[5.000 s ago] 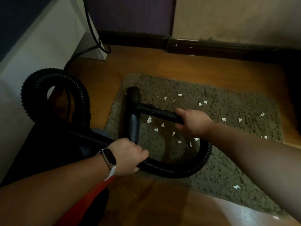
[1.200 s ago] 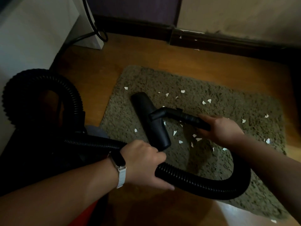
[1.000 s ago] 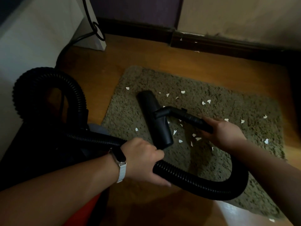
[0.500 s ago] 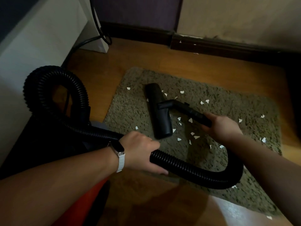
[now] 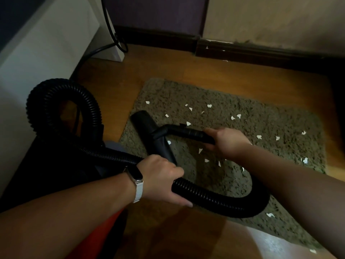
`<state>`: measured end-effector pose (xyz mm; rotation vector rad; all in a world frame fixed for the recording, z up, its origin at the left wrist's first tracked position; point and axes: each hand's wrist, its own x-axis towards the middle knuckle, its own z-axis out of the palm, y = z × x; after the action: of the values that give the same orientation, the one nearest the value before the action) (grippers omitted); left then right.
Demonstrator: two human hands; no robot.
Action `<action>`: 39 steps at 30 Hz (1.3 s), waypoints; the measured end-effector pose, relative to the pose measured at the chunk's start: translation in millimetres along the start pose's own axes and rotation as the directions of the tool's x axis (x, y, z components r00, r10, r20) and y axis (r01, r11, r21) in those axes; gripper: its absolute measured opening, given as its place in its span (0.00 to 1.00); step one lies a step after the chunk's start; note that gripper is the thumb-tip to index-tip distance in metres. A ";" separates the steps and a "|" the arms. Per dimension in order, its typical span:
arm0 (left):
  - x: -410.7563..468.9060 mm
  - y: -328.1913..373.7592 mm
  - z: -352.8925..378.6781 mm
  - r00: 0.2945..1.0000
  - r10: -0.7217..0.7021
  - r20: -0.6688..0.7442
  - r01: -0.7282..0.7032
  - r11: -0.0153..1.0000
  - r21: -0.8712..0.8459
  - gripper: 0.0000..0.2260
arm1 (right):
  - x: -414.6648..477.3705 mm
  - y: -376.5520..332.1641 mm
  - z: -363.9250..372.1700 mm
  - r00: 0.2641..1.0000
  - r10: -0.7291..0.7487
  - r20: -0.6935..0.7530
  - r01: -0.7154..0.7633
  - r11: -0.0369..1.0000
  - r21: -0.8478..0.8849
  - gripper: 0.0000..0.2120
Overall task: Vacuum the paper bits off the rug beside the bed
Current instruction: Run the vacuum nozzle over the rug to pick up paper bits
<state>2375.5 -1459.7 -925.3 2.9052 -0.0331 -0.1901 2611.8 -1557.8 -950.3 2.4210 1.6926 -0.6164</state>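
A shaggy olive rug lies on the wooden floor, strewn with several white paper bits. The black vacuum floor head rests on the rug's left part, turned lengthwise. My right hand grips the black wand just behind the head. My left hand, with a white-strapped watch on the wrist, grips the ribbed black hose, which loops under my right forearm and arches up at the left.
The white bed side stands at the left, with a black cable hanging by it. A dark skirting board runs along the far wall. The vacuum's red and black body sits under my left arm.
The floor head has slid left and nearer across the rug and turned slightly, uncovering bits to its right. Both hands kept their grips and followed the move.
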 end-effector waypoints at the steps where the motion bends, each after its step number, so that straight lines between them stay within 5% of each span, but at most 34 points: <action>1: 0.3 -0.2 0.3 0.999 0.009 -0.036 -0.009 1.000 -0.001 0.29 | 0.0 2.6 1.1 1.000 -0.004 -0.002 0.004 1.000 0.001 0.21; 14: 2.3 1.3 2.4 0.994 0.001 -0.111 -0.002 1.000 -0.014 0.29 | -23.1 42.4 18.7 0.987 0.132 -0.096 -0.127 0.990 0.056 0.29; 24: 2.0 0.8 -0.6 0.988 0.008 -0.156 -0.012 1.000 -0.026 0.29 | -7.2 18.5 2.0 0.962 0.198 -0.190 -0.162 0.969 0.189 0.20; 39: 5.4 4.8 -6.9 0.964 -0.202 -0.175 0.182 0.975 -0.126 0.27 | 83.8 -16.8 -50.2 0.994 0.104 -0.009 -0.101 0.980 0.170 0.14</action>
<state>2381.7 -1463.0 -918.2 2.8011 0.2831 0.0487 2633.5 -1462.2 -935.6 2.6181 1.5682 -0.7549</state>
